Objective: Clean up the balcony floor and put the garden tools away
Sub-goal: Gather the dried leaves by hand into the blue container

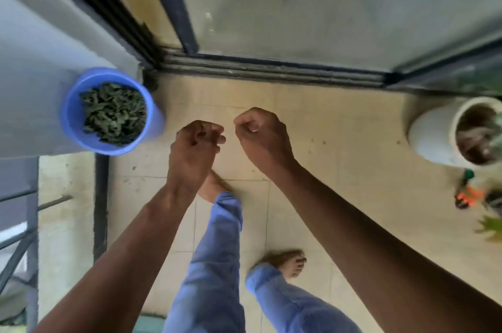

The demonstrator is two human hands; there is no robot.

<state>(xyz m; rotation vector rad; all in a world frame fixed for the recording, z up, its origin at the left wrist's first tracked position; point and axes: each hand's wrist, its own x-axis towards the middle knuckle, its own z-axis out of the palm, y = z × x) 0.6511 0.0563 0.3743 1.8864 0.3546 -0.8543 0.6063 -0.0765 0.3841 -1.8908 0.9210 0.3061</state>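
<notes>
Where the frame's bottom edge cuts them off, two legs in blue trousers (214,264) stand on the tiled floor (339,169), with one bare foot (285,262) at lower centre and the other half hidden behind the left wrist. Both forearms reach up from the lower corners toward the middle of the frame. The left hand (197,139) has its fingers curled in, thumb against them; whether it pinches anything small I cannot tell. The right hand (259,131) is closed into a loose fist, just beside the left but apart from it, and shows nothing held.

At the left of the frame a blue bucket (111,112) sits by the grey wall, full of dark green leaves (114,112). At the right edge a white pot (445,131) stands on the floor, and below it lies a blurred tool with orange parts (467,194), near some green plants (491,224). Across the upper middle runs the dark track of a sliding glass door (271,68).
</notes>
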